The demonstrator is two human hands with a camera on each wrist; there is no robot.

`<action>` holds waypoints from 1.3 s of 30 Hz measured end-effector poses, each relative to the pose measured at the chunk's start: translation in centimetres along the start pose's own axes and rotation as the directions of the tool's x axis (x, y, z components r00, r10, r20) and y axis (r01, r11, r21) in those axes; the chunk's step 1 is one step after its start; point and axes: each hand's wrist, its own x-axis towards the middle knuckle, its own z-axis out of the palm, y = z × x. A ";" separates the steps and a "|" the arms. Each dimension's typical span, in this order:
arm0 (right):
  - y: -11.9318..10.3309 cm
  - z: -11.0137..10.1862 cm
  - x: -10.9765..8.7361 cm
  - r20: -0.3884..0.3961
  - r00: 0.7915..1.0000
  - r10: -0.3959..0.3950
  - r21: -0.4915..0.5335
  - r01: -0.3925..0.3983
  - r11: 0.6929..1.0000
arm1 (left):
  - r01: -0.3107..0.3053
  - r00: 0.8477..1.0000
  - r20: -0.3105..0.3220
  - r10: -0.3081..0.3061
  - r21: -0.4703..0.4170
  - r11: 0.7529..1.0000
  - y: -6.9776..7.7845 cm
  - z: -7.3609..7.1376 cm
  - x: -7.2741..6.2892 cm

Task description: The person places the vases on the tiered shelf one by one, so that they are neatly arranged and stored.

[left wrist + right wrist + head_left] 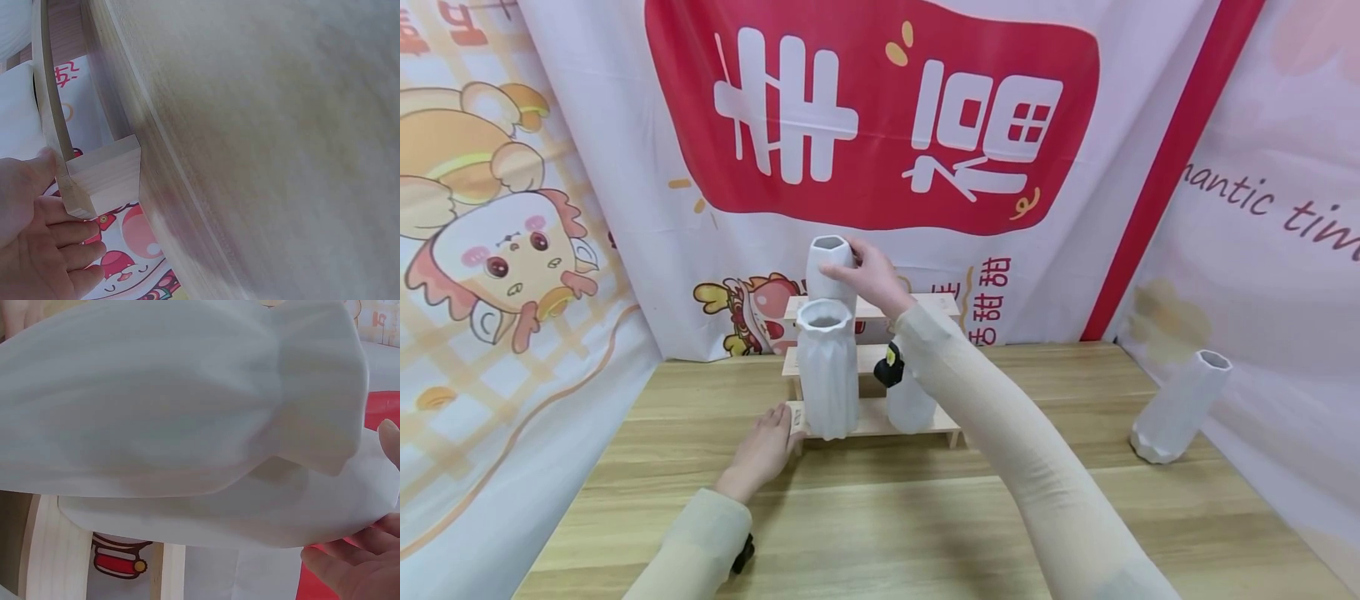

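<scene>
My right hand (878,277) holds a white vase (824,280) near its angular mouth, thumb on one side and fingers on the other. In the right wrist view the base of this vase (187,522) meets a wooden board. A taller fluted white vase (827,379) with a wavy rim stands before it on the lowest step of a wooden stepped stand (872,423). At the stand's left end, my left hand (763,452) grips the lowest step, thumb over the board and fingers below. Partly behind my right sleeve is another white vase (912,407).
A faceted white vase (1180,410) stands apart on the wood-grain table (865,517) at the right. Printed cloths (880,108) hang behind the stand and along both sides. A black band (889,365) shows at my right wrist.
</scene>
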 end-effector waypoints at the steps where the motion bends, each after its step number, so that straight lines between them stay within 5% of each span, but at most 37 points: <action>1: 0.0 -0.1 0.0 0.004 1.000 -0.006 0.008 0.006 1.000 | 0.000 1.000 0.000 0.000 0.000 1.000 0.0 0.0 0.0; 15: 0.0 -3.7 -1.9 0.039 0.999 0.005 0.007 -0.005 1.000 | 0.011 1.000 -0.010 -0.011 -0.016 1.000 0.0 0.1 -0.2; 39: 1.5 -11.8 -6.4 -0.073 0.997 -0.035 -0.099 0.028 0.995 | -0.040 0.998 -0.040 0.040 0.000 0.999 -0.1 0.1 -0.2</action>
